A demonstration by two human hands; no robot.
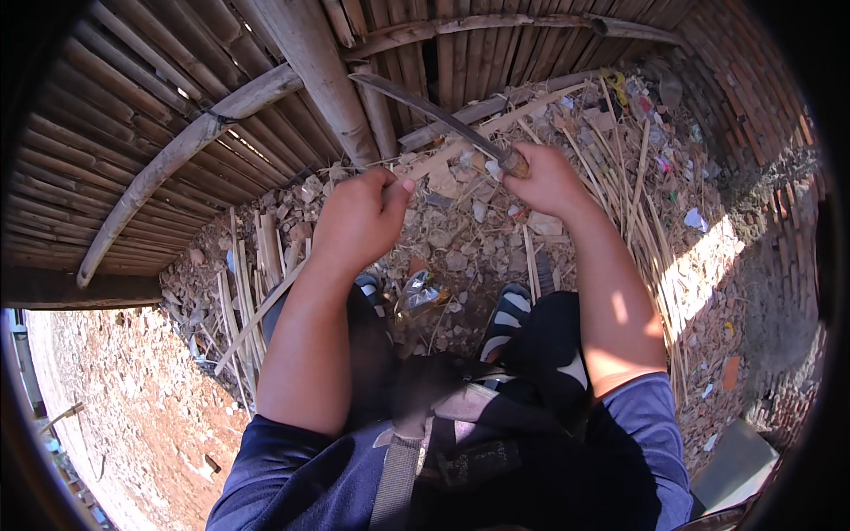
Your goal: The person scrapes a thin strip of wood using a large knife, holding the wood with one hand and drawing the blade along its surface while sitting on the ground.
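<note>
My left hand [361, 215] is closed round a long, pale bamboo strip [437, 160], its thumb pressed along the near side. One end of the strip slants up and away to the right; the other comes out beneath my left forearm. In my right hand [551, 183] is a machete [427, 106], gripped by its wooden handle. Its dark, slightly curved blade points to the far left and crosses above the strip. I cannot tell whether blade and strip touch.
Split bamboo strips [651, 232] lie in a bundle right of my right arm, with more strips [239, 305] at the left. Rubble and scraps cover the ground, including a clear plastic bag [419, 292] between my feet. A bamboo wall [133, 146] with a thick post [326, 84] stands ahead; a brick wall [753, 97] rises right.
</note>
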